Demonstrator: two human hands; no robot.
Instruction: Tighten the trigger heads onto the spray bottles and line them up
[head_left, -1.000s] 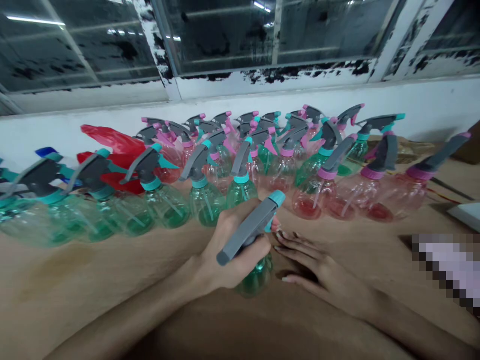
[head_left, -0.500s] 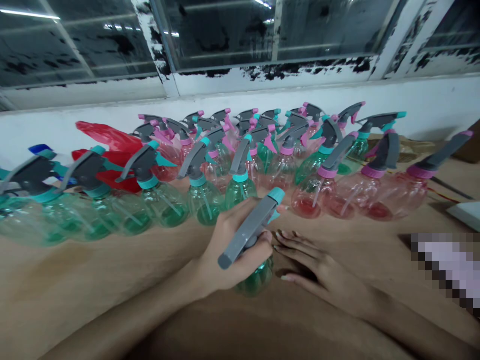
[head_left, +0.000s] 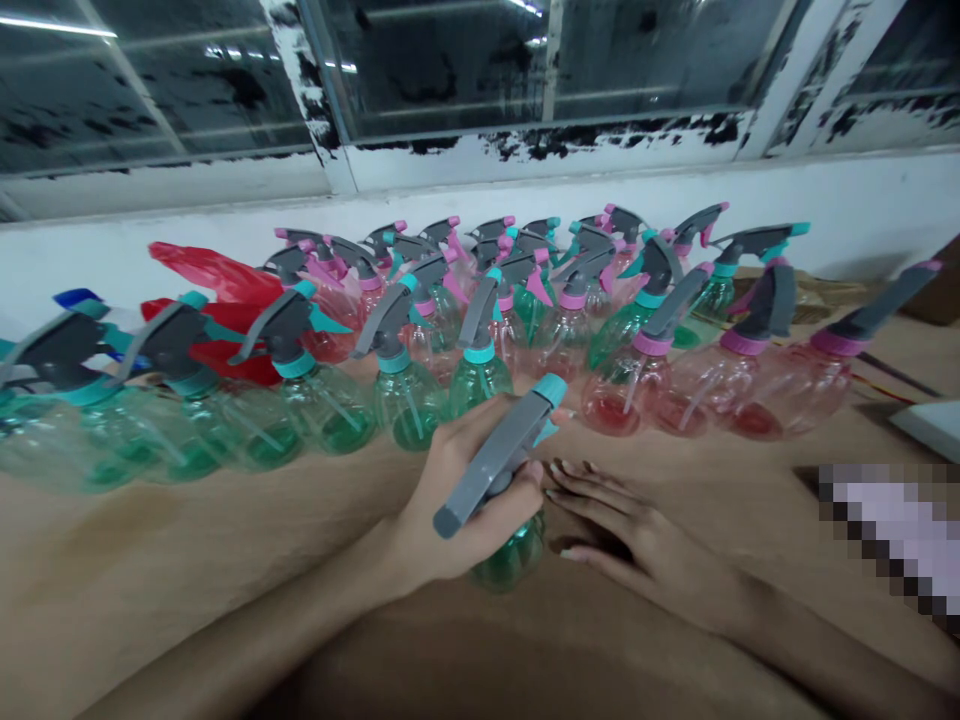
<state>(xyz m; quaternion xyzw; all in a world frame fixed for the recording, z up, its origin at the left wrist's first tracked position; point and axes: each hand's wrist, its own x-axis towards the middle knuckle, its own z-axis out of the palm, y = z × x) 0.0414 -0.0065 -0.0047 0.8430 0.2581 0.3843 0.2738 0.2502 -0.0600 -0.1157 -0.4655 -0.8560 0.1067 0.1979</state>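
Note:
My left hand (head_left: 457, 500) is wrapped round the neck of a green spray bottle (head_left: 510, 555) that stands on the brown table (head_left: 187, 560). Its grey trigger head (head_left: 495, 455) with a teal nozzle tip points away from me. My right hand (head_left: 630, 530) lies flat on the table just right of the bottle, fingers stretched out and touching its side. Behind them stand several green spray bottles (head_left: 405, 395) and pink spray bottles (head_left: 630, 385) in rows.
A white wall and a window with peeling paint (head_left: 540, 150) run behind the bottles. Red plastic bags (head_left: 217, 290) lie at the back left. A white flat object (head_left: 930, 425) and a blurred patch (head_left: 892, 530) sit at the right.
Nothing but a slight shift of the view; both hands and the held bottle stay where they were.

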